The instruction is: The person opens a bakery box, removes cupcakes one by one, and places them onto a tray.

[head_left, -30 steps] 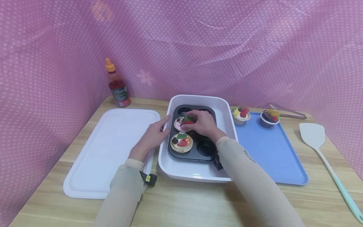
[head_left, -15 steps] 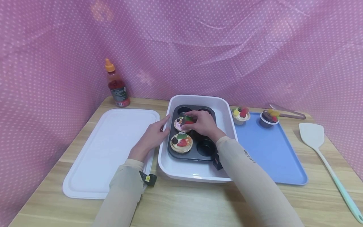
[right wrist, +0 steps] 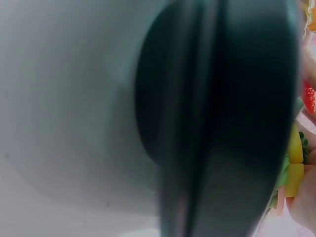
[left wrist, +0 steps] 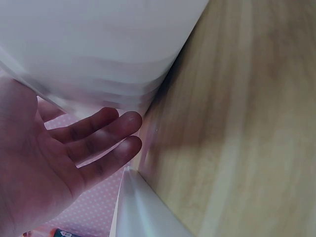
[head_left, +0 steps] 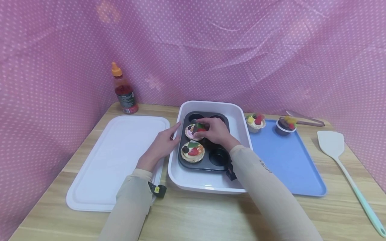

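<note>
Head view: the right hand point(head_left: 214, 131) pinches the pink tart point(head_left: 189, 132) between thumb and fingertips, seemingly to keep it level in the pan's point(head_left: 202, 166) left middle cup. Another tart point(head_left: 193, 152) fills the cup nearer the person. The left hand point(head_left: 164, 142), fingers loosely extended, lies at the tub's point(head_left: 196, 179) left side, perhaps to steady it around the pan.

The right hand point(head_left: 213, 132) pinches a small round tart point(head_left: 189, 132) with pink cream and fruit, in a black metal muffin pan point(head_left: 206, 163). The pan sits in a deep white plastic tub point(head_left: 193, 180). The left hand point(head_left: 162, 143) touches the tub's left edge.
</note>
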The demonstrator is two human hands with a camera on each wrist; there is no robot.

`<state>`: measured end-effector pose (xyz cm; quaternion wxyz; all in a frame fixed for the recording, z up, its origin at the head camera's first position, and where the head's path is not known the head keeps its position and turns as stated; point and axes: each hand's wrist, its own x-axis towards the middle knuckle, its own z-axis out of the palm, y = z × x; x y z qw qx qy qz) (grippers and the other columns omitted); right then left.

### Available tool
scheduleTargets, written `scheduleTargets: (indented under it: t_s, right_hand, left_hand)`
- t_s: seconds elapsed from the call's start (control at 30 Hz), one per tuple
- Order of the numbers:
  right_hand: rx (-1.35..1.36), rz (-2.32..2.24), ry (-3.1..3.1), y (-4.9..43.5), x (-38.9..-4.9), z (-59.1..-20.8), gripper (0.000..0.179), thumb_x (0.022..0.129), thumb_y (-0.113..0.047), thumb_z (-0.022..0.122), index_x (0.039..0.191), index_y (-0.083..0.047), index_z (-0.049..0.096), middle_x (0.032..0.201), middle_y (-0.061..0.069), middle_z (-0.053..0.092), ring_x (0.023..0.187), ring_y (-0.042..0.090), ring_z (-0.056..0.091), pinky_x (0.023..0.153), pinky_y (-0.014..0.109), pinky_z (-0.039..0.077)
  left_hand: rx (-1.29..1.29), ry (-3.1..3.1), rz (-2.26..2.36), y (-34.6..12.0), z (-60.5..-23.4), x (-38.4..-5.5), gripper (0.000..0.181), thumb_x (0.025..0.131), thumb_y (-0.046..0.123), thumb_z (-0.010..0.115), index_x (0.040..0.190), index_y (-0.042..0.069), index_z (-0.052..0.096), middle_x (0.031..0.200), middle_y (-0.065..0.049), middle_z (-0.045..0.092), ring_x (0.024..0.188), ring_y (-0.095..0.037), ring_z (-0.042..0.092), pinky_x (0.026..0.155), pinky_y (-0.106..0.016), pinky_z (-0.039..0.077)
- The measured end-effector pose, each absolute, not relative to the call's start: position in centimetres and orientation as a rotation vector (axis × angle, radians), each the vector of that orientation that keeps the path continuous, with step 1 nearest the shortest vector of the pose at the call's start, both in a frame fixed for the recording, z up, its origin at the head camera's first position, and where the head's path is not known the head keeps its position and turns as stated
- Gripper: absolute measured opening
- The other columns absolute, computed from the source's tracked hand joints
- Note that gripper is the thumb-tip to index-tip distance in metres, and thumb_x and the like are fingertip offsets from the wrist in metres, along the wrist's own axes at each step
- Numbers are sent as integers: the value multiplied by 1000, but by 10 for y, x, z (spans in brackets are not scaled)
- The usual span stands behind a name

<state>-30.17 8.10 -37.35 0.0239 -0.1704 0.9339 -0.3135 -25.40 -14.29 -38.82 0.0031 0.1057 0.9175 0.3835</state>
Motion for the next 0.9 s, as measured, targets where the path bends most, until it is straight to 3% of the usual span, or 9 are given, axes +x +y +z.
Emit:
scheduleTargets:
  t_s: [0.23,0.9]
  right_hand:
    - [-514,-981,2879,81,-301,-372,61,80,-39,84,136,-20,66,126,8,70,112,26,62,102,45,50]
    - [-543,-989,2879,81,-302,-373,63,81,-40,84,137,-18,65,125,9,70,104,26,60,97,45,51]
  left_hand:
    - [321,2859,1211,-143,-388,-254,62,98,21,52,158,20,35,121,-20,64,100,-30,58,93,-47,49]
    - [323,2835,1236,-144,-391,-255,62,99,21,52,158,20,34,142,-21,57,112,-33,59,105,-51,47]
